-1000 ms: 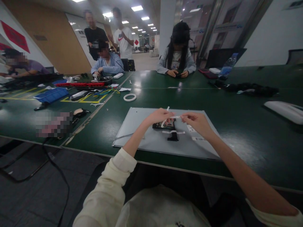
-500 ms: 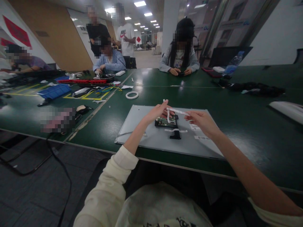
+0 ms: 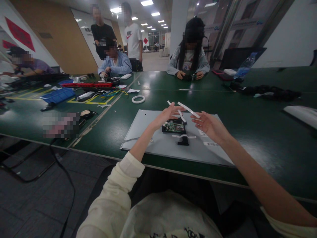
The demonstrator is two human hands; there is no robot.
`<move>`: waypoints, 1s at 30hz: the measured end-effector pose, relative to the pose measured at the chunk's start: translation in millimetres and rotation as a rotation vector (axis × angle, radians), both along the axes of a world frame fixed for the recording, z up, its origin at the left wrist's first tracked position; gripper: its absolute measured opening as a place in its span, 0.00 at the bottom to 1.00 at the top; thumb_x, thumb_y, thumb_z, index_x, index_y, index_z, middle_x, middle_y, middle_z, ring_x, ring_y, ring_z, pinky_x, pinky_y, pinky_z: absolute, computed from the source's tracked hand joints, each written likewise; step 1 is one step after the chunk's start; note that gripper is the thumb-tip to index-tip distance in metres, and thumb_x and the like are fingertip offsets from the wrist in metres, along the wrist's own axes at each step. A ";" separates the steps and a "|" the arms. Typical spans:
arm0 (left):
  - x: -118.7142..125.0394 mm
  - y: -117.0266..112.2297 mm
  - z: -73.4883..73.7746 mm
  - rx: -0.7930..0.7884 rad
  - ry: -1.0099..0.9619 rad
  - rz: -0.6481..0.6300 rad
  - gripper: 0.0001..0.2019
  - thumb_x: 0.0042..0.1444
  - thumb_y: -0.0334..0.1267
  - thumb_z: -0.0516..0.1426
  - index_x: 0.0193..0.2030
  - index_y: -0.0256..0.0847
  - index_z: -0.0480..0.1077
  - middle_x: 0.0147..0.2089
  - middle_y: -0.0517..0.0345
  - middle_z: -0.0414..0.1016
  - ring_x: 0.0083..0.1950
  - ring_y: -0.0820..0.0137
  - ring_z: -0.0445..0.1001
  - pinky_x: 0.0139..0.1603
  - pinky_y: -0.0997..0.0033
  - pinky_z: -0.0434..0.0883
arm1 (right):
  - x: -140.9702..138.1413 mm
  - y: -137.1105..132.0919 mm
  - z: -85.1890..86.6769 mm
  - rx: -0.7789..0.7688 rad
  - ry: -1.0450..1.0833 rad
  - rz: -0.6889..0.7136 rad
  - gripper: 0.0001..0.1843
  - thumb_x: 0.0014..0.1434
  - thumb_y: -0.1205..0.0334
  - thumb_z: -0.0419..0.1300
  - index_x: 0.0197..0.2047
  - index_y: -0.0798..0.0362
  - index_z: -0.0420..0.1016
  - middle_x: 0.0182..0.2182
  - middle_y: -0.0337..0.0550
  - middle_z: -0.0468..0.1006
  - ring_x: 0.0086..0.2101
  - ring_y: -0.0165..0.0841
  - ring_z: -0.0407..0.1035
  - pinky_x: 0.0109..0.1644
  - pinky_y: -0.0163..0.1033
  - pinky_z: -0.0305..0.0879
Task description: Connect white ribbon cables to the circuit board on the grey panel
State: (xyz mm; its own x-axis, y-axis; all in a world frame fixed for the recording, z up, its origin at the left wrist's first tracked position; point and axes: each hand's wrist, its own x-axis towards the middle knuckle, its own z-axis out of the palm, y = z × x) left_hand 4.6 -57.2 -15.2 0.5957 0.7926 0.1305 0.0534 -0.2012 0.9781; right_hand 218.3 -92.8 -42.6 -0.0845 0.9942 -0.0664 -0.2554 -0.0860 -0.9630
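Note:
My left hand is above the panel's middle, with a strip of white tape at its fingers, passing behind them. Its fingertips reach toward my right hand, which pinches another white tape strip by one end while its other fingers spread. Below both hands, a green circuit board sits in a black frame on a flat grey panel. A further tape piece lies across the black bracket in front of the board. My left fingers partly hide the board's far edge.
A roll of white tape lies beyond the panel on the green table. Leftward are a blue bin, wires and a wrench. A water bottle stands far right. Two people sit across the table.
My hands have drawn apart slightly. The strip in my right hand has tilted up, its free end rising away from my left fingers, and the left strip has swung diagonal.

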 end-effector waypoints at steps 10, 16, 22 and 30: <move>6.6 -7.1 -2.9 0.194 0.005 -0.093 0.29 0.64 0.52 0.31 0.59 0.46 0.63 0.65 0.56 0.59 0.67 0.63 0.54 0.65 0.54 0.50 | -19.1 -11.1 3.1 0.136 -0.227 -0.036 0.42 0.48 0.54 0.64 0.63 0.46 0.51 0.37 0.41 0.78 0.39 0.35 0.73 0.41 0.39 0.70; 9.3 -2.5 -13.2 0.333 0.159 0.014 0.26 0.65 0.49 0.35 0.60 0.40 0.61 0.61 0.52 0.64 0.63 0.67 0.60 0.64 0.62 0.53 | -20.5 0.5 -11.0 0.216 -0.414 -0.144 0.49 0.43 0.51 0.66 0.65 0.52 0.50 0.26 0.37 0.75 0.29 0.34 0.72 0.28 0.36 0.69; 5.5 6.5 -21.4 0.485 0.439 0.359 0.26 0.64 0.49 0.41 0.64 0.38 0.54 0.49 0.50 0.74 0.50 0.64 0.71 0.53 0.65 0.63 | -21.6 10.9 -20.9 0.253 -0.389 -0.201 0.48 0.44 0.53 0.64 0.65 0.53 0.49 0.26 0.36 0.75 0.27 0.32 0.71 0.35 0.38 0.72; 4.2 14.6 -27.3 0.691 0.481 0.472 0.21 0.65 0.41 0.40 0.59 0.34 0.58 0.52 0.46 0.71 0.54 0.64 0.68 0.57 0.65 0.61 | -24.1 16.0 -28.6 0.200 -0.448 -0.186 0.46 0.44 0.56 0.63 0.64 0.53 0.50 0.25 0.35 0.74 0.26 0.32 0.72 0.34 0.38 0.73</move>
State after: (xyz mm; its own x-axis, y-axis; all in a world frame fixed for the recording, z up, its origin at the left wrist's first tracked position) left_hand 8.8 -42.6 -42.5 0.3473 0.8037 0.4831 0.6403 -0.5797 0.5040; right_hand 194.2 -76.8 -71.2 0.0879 0.9866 0.1373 0.1918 0.1185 -0.9743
